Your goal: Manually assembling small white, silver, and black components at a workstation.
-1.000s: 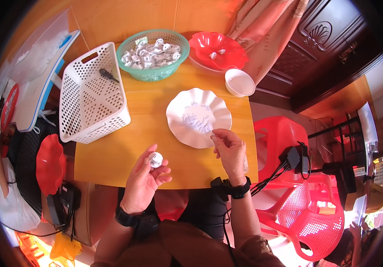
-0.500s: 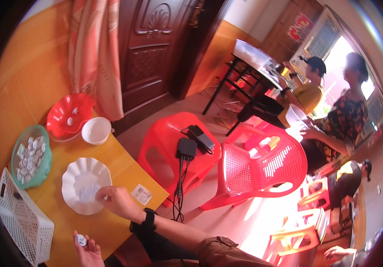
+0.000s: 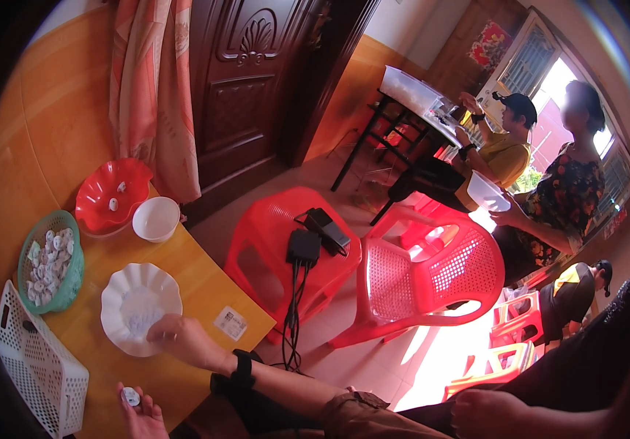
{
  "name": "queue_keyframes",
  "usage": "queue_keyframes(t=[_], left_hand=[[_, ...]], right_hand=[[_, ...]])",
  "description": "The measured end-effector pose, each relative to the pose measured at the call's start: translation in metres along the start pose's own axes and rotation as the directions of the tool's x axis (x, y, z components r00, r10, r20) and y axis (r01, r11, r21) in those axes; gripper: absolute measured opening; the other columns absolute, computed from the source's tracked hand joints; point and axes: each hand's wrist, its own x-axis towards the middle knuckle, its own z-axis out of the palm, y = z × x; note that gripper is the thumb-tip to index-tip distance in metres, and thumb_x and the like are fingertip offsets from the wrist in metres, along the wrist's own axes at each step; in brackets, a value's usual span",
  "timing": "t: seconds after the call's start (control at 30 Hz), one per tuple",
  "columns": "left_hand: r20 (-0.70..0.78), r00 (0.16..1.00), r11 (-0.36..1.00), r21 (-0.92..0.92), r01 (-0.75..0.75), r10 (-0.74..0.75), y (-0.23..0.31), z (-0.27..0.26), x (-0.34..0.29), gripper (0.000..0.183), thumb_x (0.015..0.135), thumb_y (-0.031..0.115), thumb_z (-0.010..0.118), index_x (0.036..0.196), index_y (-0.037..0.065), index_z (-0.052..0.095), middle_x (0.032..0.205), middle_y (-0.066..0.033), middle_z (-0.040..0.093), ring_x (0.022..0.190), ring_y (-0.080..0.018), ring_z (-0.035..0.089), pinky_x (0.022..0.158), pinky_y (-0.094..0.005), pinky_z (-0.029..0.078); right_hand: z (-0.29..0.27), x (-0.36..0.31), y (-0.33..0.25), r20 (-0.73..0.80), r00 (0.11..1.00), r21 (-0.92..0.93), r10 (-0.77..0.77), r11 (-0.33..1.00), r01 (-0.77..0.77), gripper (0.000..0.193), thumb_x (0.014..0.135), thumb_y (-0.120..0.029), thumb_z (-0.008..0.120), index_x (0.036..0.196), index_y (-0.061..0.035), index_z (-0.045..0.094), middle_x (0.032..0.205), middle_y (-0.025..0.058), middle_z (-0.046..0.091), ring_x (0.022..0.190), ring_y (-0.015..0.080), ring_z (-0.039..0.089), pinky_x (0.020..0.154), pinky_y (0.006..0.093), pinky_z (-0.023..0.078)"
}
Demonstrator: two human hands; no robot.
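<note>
Head view: the left hand is low at the near edge of the yellow table, holding a small round white piece between thumb and fingers; the grip looks loose, the fingers half curled and the piece's face left showing; dark marks sit on that face, too small to make out. Right hand is bent over the near rim of the white wavy-edged plate, fingertips drawn close together; they are blurred, so I cannot tell whether they pinch anything, nor whether they touch the plate; pale bits lie spread in the plate beside them.

As a judgement, the round piece should be light and fairly stiff, with a smooth face that could slip or roll under careless fingers; its edge seems the best hold, thumb on one side and two fingertips opposite, with no hard squeeze; the pale bits look lighter and thinner, likely to scatter or cling, so a fingertip pinch from the top of the heap would suit them.

Similar white pieces fill the green basket; two small white pieces lie apart in the red wavy dish, just beside the white bowl.
</note>
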Motion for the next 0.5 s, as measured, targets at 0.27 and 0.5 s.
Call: queue_keyframes(t=[0.27, 0.5], left_hand=[[-0.047, 0.999, 0.999, 0.052, 0.016, -0.013, -0.004, -0.001, 0.005, 0.050, 0.094, 0.017, 0.053, 0.139, 0.007, 0.035, 0.122, -0.0135, 0.055, 0.100, -0.0232, 0.060, 0.087, -0.0337, 0.049], [-0.146, 0.984, 0.989, 0.096, 0.115, -0.100, -0.018, 0.007, 0.030, 0.029, 0.090, 0.022, 0.059, 0.117, 0.013, 0.055, 0.112, -0.0020, 0.057, 0.101, -0.0189, 0.054, 0.082, -0.0323, 0.042]], right_hand=[[0.009, -0.002, 0.008, -0.014, 1.000, 0.056, 0.011, 0.998, -0.010, 0.018, 0.074, -0.003, 0.063, 0.092, -0.0042, 0.061, 0.076, 0.0062, 0.062, 0.068, 0.0155, 0.061, 0.061, 0.0285, 0.048], [0.000, -0.012, -0.015, -0.012, 1.000, 0.131, -0.026, 0.991, 0.028, 0.018, 0.066, 0.002, 0.065, 0.079, -0.0028, 0.054, 0.065, 0.0065, 0.057, 0.060, 0.0164, 0.057, 0.055, 0.0286, 0.045]])
